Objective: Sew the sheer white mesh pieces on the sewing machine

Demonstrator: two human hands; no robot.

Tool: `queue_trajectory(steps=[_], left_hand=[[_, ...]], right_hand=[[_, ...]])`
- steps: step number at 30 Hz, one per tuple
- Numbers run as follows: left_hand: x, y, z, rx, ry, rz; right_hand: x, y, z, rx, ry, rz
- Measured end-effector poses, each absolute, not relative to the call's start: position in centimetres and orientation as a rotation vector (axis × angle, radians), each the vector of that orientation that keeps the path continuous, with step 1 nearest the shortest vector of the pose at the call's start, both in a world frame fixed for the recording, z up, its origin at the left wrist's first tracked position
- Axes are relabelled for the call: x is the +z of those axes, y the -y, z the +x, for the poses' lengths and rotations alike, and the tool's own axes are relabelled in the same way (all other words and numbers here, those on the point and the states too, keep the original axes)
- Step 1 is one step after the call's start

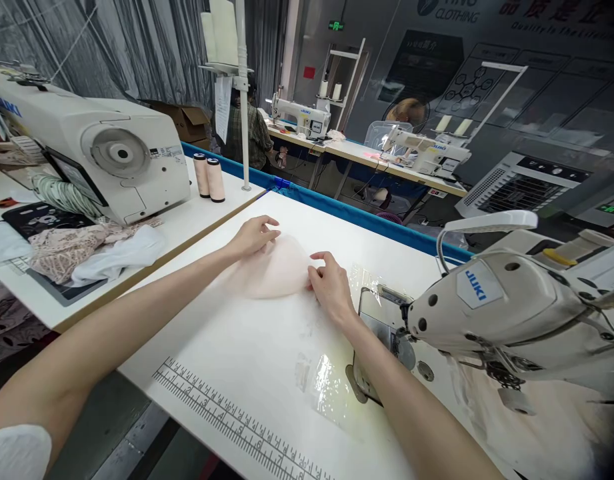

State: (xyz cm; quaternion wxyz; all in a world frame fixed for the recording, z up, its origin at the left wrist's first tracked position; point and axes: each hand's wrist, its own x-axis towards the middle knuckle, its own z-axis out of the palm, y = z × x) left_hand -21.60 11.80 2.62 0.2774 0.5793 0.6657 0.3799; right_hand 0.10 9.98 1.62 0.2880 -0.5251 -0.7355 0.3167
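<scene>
In the centre of the frame, a sheer pale pink cloth [279, 277] lies on the white tabletop [227, 360]. The person's left hand [257, 237], half curled, is at its upper-left edge; the right hand [331, 283], fingers bent, meets its right edge. Whether either pinches it cannot be told.

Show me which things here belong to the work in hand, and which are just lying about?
Apparently in the work:
- pale sheer fabric, with the left hand and right hand at its edges
- white table beneath it
- sewing machine alongside, probably

Apparently lying about:
- peach thread spools
- lace fabric
- white cloth
- cardboard box
</scene>
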Motion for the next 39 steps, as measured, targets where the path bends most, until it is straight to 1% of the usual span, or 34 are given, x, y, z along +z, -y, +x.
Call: queue_trajectory(steps=[3,7,13,16,19,23,27,32,36,39], left_hand=[[3.2,-10.6,-22.9,0.913,-1.765,1.509],[3.1,-8.3,-23.9,0.85,-1.846,1.578],[2.4,-6.6,-21.5,0.895,-2.038,1.884],[2.5,-6.0,-19.9,0.901,-1.951,2.026],[2.0,-5.3,-19.2,0.777,-1.814,2.13],[0.6,-4.9,-19.4,0.532,-1.836,2.252],[-0.1,-4.9,-19.8,0.421,-1.947,2.259],[-0.2,-4.9,-19.7,0.365,-1.993,2.29],[-0.4,-5.1,-19.7,0.352,-2.034,2.305],[0.0,-5.0,-19.6,0.395,-2.039,2.376]], right_hand=[[1.8,-9.9,0.2,0.764,2.031,-1.443],[1.9,-10.0,0.2,0.734,2.095,-1.461],[2.0,-10.3,0.2,0.688,2.16,-1.482],[2.1,-10.5,0.3,0.667,2.196,-1.487],[2.2,-10.8,0.4,0.626,2.237,-1.492],[2.3,-11.2,0.5,0.484,2.3,-1.52],[2.4,-11.7,0.1,0.285,2.357,-1.506],[2.1,-12.8,-1.4,0.127,2.495,-1.311],[1.9,-13.4,-1.7,0.022,2.505,-1.367],[2.3,-12.1,-0.3,-0.031,2.504,-1.389]])
